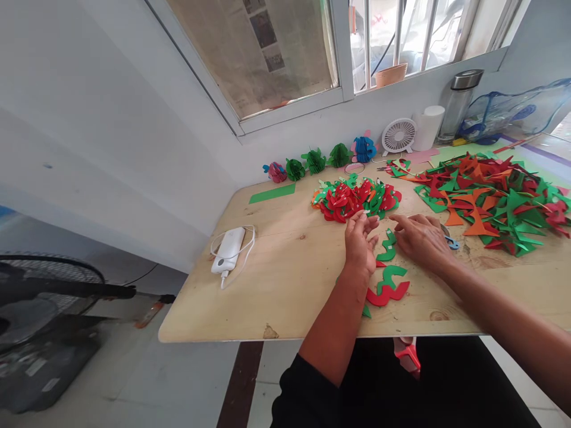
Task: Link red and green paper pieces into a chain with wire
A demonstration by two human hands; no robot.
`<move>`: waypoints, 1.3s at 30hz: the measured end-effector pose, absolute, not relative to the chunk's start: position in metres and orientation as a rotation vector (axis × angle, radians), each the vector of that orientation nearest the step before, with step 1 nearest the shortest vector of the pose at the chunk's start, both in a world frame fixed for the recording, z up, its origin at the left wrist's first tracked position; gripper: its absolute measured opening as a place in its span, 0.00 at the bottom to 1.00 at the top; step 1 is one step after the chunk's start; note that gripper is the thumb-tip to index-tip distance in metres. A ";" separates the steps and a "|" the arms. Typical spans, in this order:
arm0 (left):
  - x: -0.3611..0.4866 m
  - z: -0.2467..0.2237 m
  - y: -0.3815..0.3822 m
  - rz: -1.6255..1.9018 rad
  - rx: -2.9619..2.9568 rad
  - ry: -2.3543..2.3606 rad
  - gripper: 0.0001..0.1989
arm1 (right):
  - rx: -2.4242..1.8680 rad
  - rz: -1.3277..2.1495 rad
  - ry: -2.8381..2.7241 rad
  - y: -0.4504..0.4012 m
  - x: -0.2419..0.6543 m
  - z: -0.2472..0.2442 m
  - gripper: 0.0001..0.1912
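My left hand point(360, 241) is palm-up with loosely curled fingers apart, at the front edge of a pile of red and green paper cutouts point(345, 201). A small white spot shows at its fingertip; I cannot tell if it is a scrap or a nail. My right hand point(419, 236) lies palm-down on the table, index finger stretched toward the left hand. Between the hands lies a wavy green paper cutout point(388, 246). Nearer me are another green cutout point(391, 275) and a red wavy cutout point(387, 294). Blue-handled scissors point(452, 242) lie partly hidden beside my right hand.
A large heap of red, green and orange paper scraps point(499, 199) covers the right side. Several paper ornaments point(316, 160) line the wall. A white power bank point(228, 249) with its cable lies left. A small fan point(399, 137) and a glass bottle point(459, 107) stand behind.
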State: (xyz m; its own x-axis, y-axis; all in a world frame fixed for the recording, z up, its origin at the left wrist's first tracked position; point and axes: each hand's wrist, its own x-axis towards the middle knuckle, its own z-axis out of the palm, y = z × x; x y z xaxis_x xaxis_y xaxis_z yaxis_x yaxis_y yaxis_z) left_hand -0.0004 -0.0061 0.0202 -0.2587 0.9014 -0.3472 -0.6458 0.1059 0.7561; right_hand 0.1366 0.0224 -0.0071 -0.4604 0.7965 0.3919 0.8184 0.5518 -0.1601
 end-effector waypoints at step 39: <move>0.000 0.017 -0.003 1.575 0.866 1.181 0.14 | -1.289 0.640 -1.760 0.027 0.145 0.010 0.20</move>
